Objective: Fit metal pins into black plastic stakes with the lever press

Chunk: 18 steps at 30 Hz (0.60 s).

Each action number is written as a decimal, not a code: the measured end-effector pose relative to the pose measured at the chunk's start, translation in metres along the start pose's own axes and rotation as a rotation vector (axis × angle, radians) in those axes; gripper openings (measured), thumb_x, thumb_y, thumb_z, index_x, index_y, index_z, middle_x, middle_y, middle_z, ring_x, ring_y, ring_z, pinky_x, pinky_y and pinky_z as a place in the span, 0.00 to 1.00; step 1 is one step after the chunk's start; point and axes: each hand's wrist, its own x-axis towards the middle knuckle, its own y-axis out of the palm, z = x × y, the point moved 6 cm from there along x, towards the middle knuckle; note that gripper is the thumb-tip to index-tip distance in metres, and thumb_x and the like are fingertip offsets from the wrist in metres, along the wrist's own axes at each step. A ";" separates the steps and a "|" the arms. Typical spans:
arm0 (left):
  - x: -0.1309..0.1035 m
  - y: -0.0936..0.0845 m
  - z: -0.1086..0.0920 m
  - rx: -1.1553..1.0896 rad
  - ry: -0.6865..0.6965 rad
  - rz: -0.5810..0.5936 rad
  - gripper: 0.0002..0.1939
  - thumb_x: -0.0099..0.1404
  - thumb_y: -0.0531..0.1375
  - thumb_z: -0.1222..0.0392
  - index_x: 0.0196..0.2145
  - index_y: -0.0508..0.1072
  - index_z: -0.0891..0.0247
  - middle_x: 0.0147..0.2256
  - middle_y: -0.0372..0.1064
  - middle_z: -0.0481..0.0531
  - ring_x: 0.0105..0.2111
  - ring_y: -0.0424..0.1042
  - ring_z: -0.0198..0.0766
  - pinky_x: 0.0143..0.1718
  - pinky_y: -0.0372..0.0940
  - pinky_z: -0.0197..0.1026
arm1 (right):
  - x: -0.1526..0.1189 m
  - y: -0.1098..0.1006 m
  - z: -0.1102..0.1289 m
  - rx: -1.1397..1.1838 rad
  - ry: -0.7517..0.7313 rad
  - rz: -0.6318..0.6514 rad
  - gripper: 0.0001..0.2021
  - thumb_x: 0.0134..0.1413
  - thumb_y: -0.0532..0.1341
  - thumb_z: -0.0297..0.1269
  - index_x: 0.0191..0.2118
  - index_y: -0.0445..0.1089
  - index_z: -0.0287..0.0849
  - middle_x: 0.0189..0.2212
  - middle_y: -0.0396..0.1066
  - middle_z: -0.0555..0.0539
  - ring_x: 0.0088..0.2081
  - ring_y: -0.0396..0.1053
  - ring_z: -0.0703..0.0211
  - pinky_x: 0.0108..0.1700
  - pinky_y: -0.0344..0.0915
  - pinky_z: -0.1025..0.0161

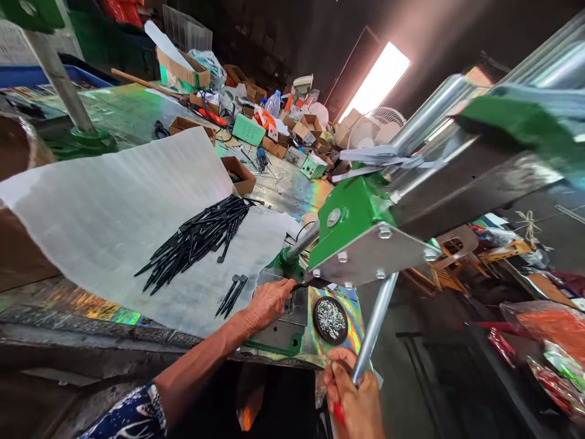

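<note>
A green hand press stands at the table's near corner, with a metal plate bolted to its side. My left hand reaches under its head, fingers pressed together at a dark piece that is mostly hidden. My right hand is wrapped round the lower end of the press lever, a shiny metal rod; a bit of red shows by the fingers. Between the hands sits a round dark dish of small silvery metal pieces. Left of the press, several black tapered strips lie apart from a larger pile of similar ones.
White sheeting lies under the black strips. A small open cardboard box stands behind them. Farther back are green boxes, cartons, tools and a fan. Another press post rises at left; bagged goods lie at right.
</note>
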 end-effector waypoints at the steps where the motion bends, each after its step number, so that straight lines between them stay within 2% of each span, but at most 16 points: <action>1: 0.000 0.000 -0.001 -0.001 0.001 -0.012 0.09 0.66 0.48 0.65 0.43 0.64 0.61 0.40 0.69 0.53 0.38 0.70 0.43 0.31 0.59 0.38 | 0.001 0.000 0.002 -0.005 -0.033 -0.036 0.18 0.47 0.62 0.50 0.35 0.63 0.39 0.19 0.64 0.52 0.15 0.56 0.68 0.15 0.56 0.70; 3: 0.000 0.001 0.000 0.002 -0.008 -0.017 0.09 0.67 0.47 0.65 0.42 0.64 0.62 0.39 0.69 0.53 0.38 0.70 0.43 0.32 0.60 0.39 | 0.002 0.003 0.004 0.011 -0.074 -0.067 0.19 0.47 0.62 0.51 0.35 0.63 0.39 0.19 0.64 0.53 0.14 0.56 0.68 0.14 0.56 0.69; 10: 0.002 0.001 0.004 0.041 -0.008 0.056 0.13 0.65 0.49 0.67 0.47 0.63 0.62 0.42 0.68 0.56 0.40 0.69 0.42 0.37 0.63 0.39 | 0.001 0.010 0.001 0.088 -0.075 -0.033 0.21 0.42 0.65 0.50 0.36 0.61 0.39 0.18 0.65 0.53 0.14 0.55 0.67 0.15 0.58 0.67; 15: -0.001 -0.002 -0.002 0.138 -0.005 0.043 0.14 0.63 0.50 0.69 0.47 0.61 0.63 0.42 0.67 0.57 0.39 0.70 0.44 0.37 0.64 0.40 | -0.031 -0.003 0.024 0.118 -0.053 -0.094 0.27 0.39 0.67 0.50 0.42 0.61 0.39 0.20 0.65 0.53 0.17 0.57 0.66 0.16 0.58 0.68; 18: -0.003 -0.002 -0.007 0.209 0.006 0.051 0.14 0.62 0.49 0.70 0.46 0.60 0.65 0.41 0.67 0.59 0.38 0.70 0.47 0.36 0.65 0.44 | -0.056 -0.016 0.044 0.094 0.031 -0.079 0.38 0.28 0.71 0.53 0.47 0.61 0.40 0.20 0.66 0.51 0.16 0.59 0.63 0.15 0.57 0.67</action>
